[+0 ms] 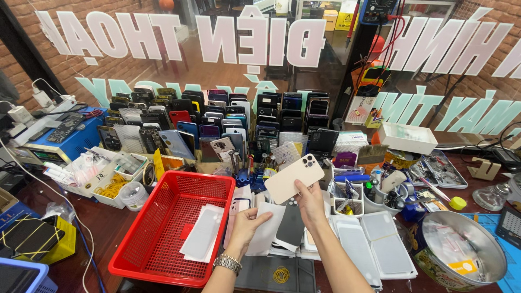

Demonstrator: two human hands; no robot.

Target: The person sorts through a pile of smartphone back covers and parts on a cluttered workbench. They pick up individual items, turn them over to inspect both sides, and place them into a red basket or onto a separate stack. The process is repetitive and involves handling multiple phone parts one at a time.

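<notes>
Cream glass phone back panel [293,178], centre frame, looks light, stiff, slippery and brittle; I pinch its lower edge with my right hand [311,203], while my left hand [247,225] grips a white sheet [266,228].

Bright, even light fills the scene, with only soft, short shadows under the red basket [172,228] and the hands [247,225]. The glass pane [228,59] behind carries dim reflections and a faint sheen. The wide lens bends the edges, curving the tabletop [103,228] outward. Focus is sharp at the centre and softer toward the corners.
</notes>
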